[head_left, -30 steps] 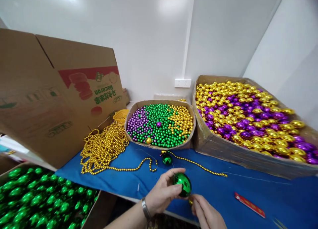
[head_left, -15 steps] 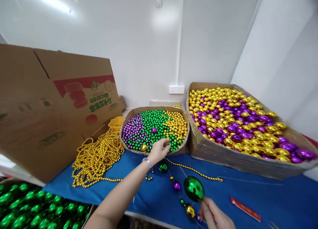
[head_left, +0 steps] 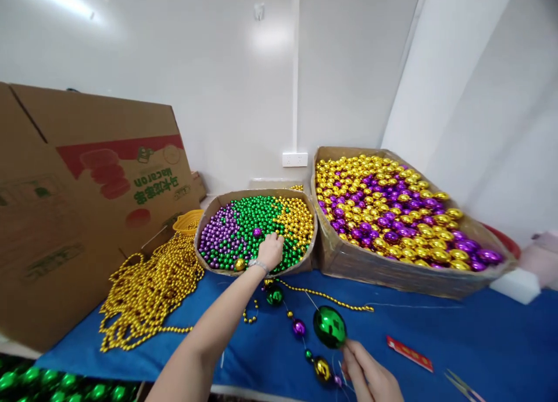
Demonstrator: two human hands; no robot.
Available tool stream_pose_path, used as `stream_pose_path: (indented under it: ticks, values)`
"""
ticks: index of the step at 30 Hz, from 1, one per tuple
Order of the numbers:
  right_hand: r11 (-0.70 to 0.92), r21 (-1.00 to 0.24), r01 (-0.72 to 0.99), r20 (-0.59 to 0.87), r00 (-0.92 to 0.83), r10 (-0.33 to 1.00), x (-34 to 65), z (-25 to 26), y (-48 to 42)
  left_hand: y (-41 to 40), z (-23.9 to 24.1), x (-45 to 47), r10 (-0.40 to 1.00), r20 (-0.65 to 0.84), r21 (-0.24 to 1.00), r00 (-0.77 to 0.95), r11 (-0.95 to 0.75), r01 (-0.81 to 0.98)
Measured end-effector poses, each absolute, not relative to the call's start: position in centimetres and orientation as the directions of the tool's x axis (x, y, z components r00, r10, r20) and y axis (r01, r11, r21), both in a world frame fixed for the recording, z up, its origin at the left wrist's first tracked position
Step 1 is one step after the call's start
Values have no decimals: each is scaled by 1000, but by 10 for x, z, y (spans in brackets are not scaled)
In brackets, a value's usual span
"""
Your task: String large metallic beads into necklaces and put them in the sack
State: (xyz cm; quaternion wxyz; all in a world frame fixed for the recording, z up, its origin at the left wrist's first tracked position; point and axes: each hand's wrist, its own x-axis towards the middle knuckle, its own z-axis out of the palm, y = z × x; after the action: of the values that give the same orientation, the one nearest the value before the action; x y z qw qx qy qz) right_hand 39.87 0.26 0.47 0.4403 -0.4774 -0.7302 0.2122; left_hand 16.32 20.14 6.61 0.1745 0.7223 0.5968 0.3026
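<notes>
My left hand [head_left: 270, 251] reaches into the small cardboard box [head_left: 257, 271] of purple, green and gold small beads, fingers curled down among the green ones; whatever they hold is hidden. My right hand [head_left: 370, 379] sits at the bottom edge, fingers pinched on a thin thread just below a large green bauble [head_left: 330, 326]. On that thread lie a gold bead [head_left: 322, 368], a small green bead, a purple bead [head_left: 299, 327] and another green bauble [head_left: 274, 295], trailing across the blue cloth [head_left: 436, 332].
A big box of gold and purple baubles [head_left: 392, 216] stands at the right. A heap of gold bead strings [head_left: 148, 291] lies left, beside a large tilted carton [head_left: 87, 187]. Green baubles [head_left: 52, 384] fill a box at bottom left. A red strip [head_left: 410, 354] and scissors [head_left: 462, 384] lie at right.
My left hand let go of the big green bauble and reached forward into the small bead box. The strung beads now lie spread out on the cloth. The camera turned right.
</notes>
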Motion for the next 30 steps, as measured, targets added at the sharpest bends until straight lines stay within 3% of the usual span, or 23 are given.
stream_pose_path:
  ticks: [4,7,8,10,12,16,23,27,30]
  values:
    - [466,-675,571,471,-152,869,400,11,7,167,73,163,968,231,781,96,-243,576]
    - [508,-574,642,553,-153,819,400,14,14,132,71,168,982,134,983,133,-148,108]
    - [528,-527,666,587,-164,793,400,15,16,121,70,170,984,82,992,159,-64,-111]
    - [556,-431,711,638,-195,745,401,14,20,104,68,173,976,-11,893,215,106,-437]
    - [567,-338,752,670,-231,705,402,14,23,94,67,176,971,-61,828,229,177,-531]
    - [563,-217,797,701,-274,658,403,16,25,85,65,179,974,-66,818,215,176,-547]
    - [555,-158,817,697,-306,649,403,15,26,82,63,178,979,-27,868,201,123,-481]
    - [531,-97,842,698,-323,639,408,9,26,81,65,178,989,23,945,145,26,-325]
    - [519,-130,845,677,-306,669,413,2,32,81,66,183,988,84,983,126,-62,-170]
